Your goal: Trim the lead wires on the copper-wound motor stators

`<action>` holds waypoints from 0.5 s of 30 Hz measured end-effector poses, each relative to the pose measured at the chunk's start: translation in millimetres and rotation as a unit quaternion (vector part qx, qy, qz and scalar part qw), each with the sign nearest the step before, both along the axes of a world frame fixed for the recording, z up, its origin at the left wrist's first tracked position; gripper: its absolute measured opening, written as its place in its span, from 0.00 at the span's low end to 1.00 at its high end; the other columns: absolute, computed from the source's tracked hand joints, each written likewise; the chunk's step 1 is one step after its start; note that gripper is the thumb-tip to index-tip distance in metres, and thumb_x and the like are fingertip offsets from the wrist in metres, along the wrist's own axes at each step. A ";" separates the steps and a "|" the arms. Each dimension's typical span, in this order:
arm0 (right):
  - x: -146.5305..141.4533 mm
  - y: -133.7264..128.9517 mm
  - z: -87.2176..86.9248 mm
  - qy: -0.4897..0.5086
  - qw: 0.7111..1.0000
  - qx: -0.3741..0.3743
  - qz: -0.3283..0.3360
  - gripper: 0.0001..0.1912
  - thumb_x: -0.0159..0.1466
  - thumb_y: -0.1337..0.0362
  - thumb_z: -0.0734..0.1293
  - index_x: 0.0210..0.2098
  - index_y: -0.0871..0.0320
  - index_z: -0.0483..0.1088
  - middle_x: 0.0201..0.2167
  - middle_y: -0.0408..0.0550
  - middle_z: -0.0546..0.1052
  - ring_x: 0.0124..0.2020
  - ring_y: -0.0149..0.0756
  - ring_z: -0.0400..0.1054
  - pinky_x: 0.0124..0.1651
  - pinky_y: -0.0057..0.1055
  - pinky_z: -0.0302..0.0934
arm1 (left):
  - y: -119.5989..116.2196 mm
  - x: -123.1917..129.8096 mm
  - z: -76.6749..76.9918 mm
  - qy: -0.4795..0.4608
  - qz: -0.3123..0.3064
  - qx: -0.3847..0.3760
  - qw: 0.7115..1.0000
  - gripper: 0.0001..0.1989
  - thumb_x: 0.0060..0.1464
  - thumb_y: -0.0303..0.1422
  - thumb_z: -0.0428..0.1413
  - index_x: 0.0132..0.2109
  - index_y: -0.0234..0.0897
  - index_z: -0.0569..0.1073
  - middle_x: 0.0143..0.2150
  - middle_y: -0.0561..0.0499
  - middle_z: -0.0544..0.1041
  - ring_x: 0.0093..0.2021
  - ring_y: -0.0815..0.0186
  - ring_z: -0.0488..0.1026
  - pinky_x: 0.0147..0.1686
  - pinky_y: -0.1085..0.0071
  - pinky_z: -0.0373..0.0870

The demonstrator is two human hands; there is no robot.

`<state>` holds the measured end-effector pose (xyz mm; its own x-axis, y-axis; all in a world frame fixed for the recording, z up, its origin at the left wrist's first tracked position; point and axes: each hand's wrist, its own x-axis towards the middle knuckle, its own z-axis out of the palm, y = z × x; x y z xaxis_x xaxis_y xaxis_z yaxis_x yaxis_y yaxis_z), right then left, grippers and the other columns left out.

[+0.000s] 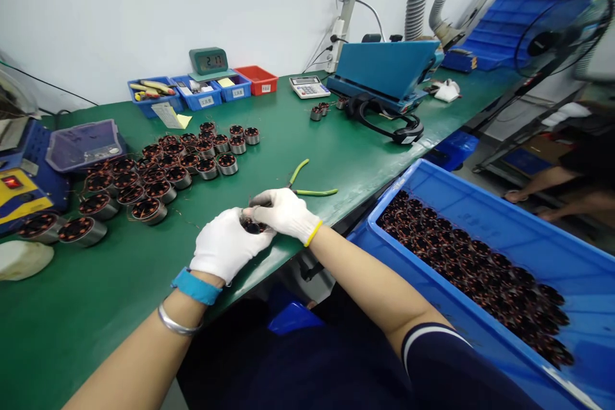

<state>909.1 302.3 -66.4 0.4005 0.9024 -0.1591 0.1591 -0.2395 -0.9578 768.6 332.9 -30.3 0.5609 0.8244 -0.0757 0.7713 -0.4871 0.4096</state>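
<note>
Both hands wear white gloves and meet over the green table's front edge. My left hand (227, 242) is closed around a copper-wound motor stator (253, 226), only part of which shows between the fingers. Bent over the top of that stator, my right hand (284, 213) has its thumb and fingers pressed together at the rim; whether a wire is pinched there is too small to tell. Just beyond the right hand lie pliers with green handles (314, 192), their jaws partly hidden behind it. Several more stators (149, 210) stand in a group to the left.
A blue crate (480, 186) filled with stators (461, 256) stands at the right, below table height. Along the back are small blue bins (236, 91), a red bin (257, 79), a clock (208, 61), a calculator (309, 87) and a teal machine (384, 70). Another person's arms (552, 184) show far right.
</note>
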 end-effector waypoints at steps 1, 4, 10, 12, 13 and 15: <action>-5.0 3.9 -1.5 -0.005 1.000 0.000 0.006 0.08 0.47 0.61 0.74 0.26 0.56 0.75 0.21 0.40 0.74 0.25 0.31 0.67 0.32 0.28 0.64 | -0.8 0.0 -0.4 0.002 0.002 0.005 1.000 0.20 0.43 0.54 0.53 0.28 0.41 0.70 0.28 0.48 0.76 0.33 0.55 0.74 0.27 0.67 0.60; -12.0 19.9 -2.0 0.116 0.992 0.051 -0.029 0.05 0.52 0.63 0.69 0.25 0.58 0.71 0.19 0.39 0.71 0.19 0.26 0.62 0.27 0.27 0.63 | -1.6 -0.4 -1.2 0.008 0.016 0.011 1.000 0.21 0.43 0.55 0.53 0.28 0.41 0.70 0.28 0.46 0.76 0.33 0.54 0.75 0.27 0.67 0.61; 22.3 2.9 13.7 0.020 0.977 0.188 -0.103 0.13 0.58 0.56 0.63 0.36 0.60 0.70 0.31 0.46 0.74 0.28 0.31 0.68 0.37 0.34 0.67 | 1.0 -2.4 0.1 -0.013 0.029 -0.029 0.999 0.27 0.37 0.61 0.55 0.29 0.41 0.71 0.30 0.47 0.77 0.33 0.54 0.75 0.29 0.64 0.65; 43.2 -21.1 15.1 -0.223 0.957 0.156 -0.102 0.17 0.57 0.56 0.65 0.42 0.59 0.71 0.41 0.52 0.75 0.40 0.39 0.70 0.46 0.38 0.65 | 2.7 -2.4 -2.0 -0.084 0.050 -0.062 0.993 0.31 0.34 0.60 0.59 0.37 0.39 0.73 0.36 0.45 0.78 0.38 0.53 0.75 0.35 0.63 0.69; 52.8 -33.2 14.2 -0.341 0.926 0.120 -0.107 0.19 0.56 0.57 0.66 0.45 0.59 0.71 0.48 0.54 0.72 0.47 0.44 0.67 0.52 0.41 0.61 | 3.8 -1.9 -4.3 -0.143 0.060 -0.086 0.984 0.34 0.34 0.57 0.61 0.43 0.37 0.72 0.41 0.43 0.78 0.42 0.53 0.75 0.40 0.62 0.70; 65.8 -53.3 10.3 -0.479 0.874 0.020 -0.078 0.20 0.57 0.59 0.67 0.47 0.59 0.71 0.52 0.56 0.70 0.52 0.49 0.63 0.55 0.44 0.58 | 5.8 0.0 -11.2 -0.277 0.065 -0.158 0.945 0.39 0.40 0.49 0.62 0.56 0.33 0.65 0.51 0.39 0.75 0.50 0.56 0.73 0.48 0.63 0.70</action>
<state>974.9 249.0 -56.1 0.4519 0.8218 0.3470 0.8607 -0.2993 -0.4120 768.5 338.7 -41.4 0.4825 0.8743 -0.0537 0.4398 -0.1888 0.8780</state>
